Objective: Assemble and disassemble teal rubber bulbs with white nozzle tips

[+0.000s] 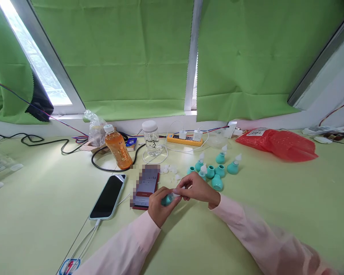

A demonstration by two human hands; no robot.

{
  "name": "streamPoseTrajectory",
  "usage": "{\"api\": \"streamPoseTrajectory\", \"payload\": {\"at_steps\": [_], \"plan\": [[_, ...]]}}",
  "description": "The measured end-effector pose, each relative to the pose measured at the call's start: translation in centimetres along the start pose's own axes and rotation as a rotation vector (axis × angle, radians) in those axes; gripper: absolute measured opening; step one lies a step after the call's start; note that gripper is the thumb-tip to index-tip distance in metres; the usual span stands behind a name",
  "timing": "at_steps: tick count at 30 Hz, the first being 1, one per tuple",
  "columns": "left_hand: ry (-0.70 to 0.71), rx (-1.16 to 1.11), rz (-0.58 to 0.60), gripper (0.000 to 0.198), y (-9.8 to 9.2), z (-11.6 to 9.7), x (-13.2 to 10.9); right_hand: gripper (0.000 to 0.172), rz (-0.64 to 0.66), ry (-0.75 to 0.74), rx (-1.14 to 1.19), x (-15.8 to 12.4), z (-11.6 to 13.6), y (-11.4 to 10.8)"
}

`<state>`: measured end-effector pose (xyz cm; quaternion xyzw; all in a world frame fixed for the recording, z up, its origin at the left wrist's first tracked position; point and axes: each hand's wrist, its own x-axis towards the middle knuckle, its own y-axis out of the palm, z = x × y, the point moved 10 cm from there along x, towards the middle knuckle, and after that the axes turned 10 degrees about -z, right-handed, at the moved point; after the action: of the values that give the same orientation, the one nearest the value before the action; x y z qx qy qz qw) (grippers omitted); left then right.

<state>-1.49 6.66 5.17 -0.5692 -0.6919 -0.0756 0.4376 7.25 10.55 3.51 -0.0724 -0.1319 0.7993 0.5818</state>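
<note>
My left hand (159,206) is closed around a small teal squeeze bulb (166,199), held on its side above the table. The fingers of my right hand (196,188) pinch at a whitish nozzle tip (176,194) at the bulb's mouth; whether it is fully seated I cannot tell. Just beyond my right hand stand several more teal bulbs. Some carry pale pointed tips, such as the bulb (233,167) at the right; others have open mouths, such as the bulb (210,171) in the middle. Small loose white pieces (169,169) lie left of them.
A lit phone (146,187) lies behind my left hand, and a dark phone (108,196) charges on its left. Farther back are an orange drink bottle (118,147), a clear jar (151,139), a yellow power strip (185,139) with cables, and a red plastic bag (278,144).
</note>
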Motion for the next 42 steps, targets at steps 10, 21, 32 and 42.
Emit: {"api": "streamPoseTrajectory", "payload": {"at_steps": [10,21,32,42], "plan": [[0.015,-0.061,-0.024,0.015,-0.3,-0.3,-0.2,0.023,-0.017,-0.082,-0.129,-0.8,1.2,0.1],[-0.053,-0.118,-0.091,0.035,-1.6,-0.2,0.0,0.014,-0.363,-0.415,-0.451,0.3,10.5,-8.3],[-0.059,-0.142,-0.070,0.025,-1.0,0.4,0.1,0.015,-0.316,-0.342,-0.637,11.1,6.2,-9.5],[-0.033,-0.086,-0.019,0.023,-0.5,-0.1,0.2,0.018,-0.126,-0.083,-0.450,14.8,-0.8,-9.5]]}}
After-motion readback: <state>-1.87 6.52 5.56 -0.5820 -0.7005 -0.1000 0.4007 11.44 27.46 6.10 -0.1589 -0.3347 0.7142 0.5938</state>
